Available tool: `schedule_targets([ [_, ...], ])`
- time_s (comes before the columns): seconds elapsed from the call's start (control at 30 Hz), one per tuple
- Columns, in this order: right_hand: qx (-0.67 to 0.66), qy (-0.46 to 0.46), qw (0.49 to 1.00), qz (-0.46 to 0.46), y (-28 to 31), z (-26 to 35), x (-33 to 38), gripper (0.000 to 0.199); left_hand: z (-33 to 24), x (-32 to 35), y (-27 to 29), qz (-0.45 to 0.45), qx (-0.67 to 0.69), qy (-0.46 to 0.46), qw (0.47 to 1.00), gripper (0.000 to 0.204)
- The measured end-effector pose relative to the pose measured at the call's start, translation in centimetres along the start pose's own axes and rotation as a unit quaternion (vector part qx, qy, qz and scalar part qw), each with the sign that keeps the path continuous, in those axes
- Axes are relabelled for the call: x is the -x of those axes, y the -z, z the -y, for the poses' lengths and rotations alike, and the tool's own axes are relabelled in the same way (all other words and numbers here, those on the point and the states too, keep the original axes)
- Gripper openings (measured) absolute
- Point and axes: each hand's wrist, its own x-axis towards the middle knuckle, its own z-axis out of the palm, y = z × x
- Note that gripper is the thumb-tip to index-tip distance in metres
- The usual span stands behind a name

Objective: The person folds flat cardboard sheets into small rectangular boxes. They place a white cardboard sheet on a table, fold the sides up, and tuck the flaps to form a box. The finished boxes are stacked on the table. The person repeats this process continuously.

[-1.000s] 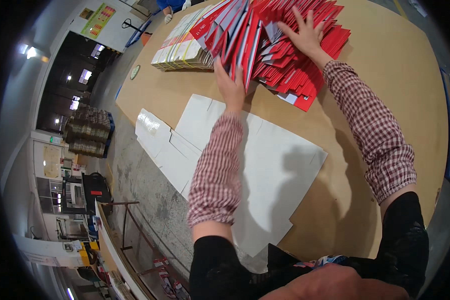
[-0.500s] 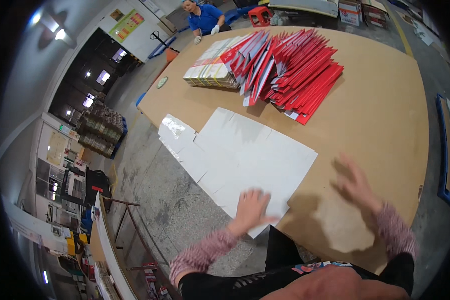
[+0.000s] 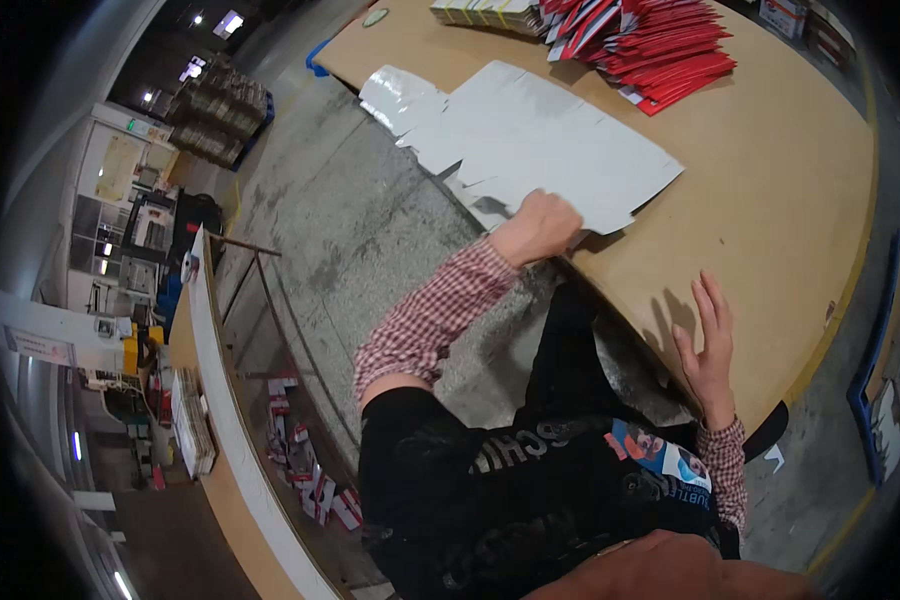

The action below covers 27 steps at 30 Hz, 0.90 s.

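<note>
A flat white cardboard blank with cut flaps lies at the table's left edge, part of it reaching out past that edge. Its near flaps are bent up off the tabletop. My left hand is closed on the blank's near edge, with the fingertips hidden from sight. To the right, my right hand is held by the table's near edge, thumb and fingers apart and nothing in it. Farther back, a fanned pile of red folded cartons rests on the table.
The brown tabletop stretches to the right. Beside the red cartons sits a strapped bundle of cardboard. A second bench runs along the left, and a blue-edged pallet stands on the floor at right.
My view has tipped down toward my body. My left hand has gone from spread fingers over the blank to closed at its near edge, whose flaps now bend. My right hand has drawn back.
</note>
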Motion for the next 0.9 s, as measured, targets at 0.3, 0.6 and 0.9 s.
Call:
schedule_targets([
  [0.3,-0.022,0.021,0.996,-0.085,0.4,0.0,2.4,0.058,1.8,1.0,6.5,-0.176,-0.092,0.009,0.98,0.01],
  [0.6,0.062,-0.089,0.994,-0.013,6.8,-2.2,12.5,0.02,-23.3,-1.4,2.9,-0.153,0.291,-0.316,0.89,0.059],
  [0.9,0.194,-0.261,0.945,-0.027,12.2,-6.9,26.0,0.033,-24.4,-8.9,-9.9,-0.079,0.332,-0.343,0.875,0.055],
])
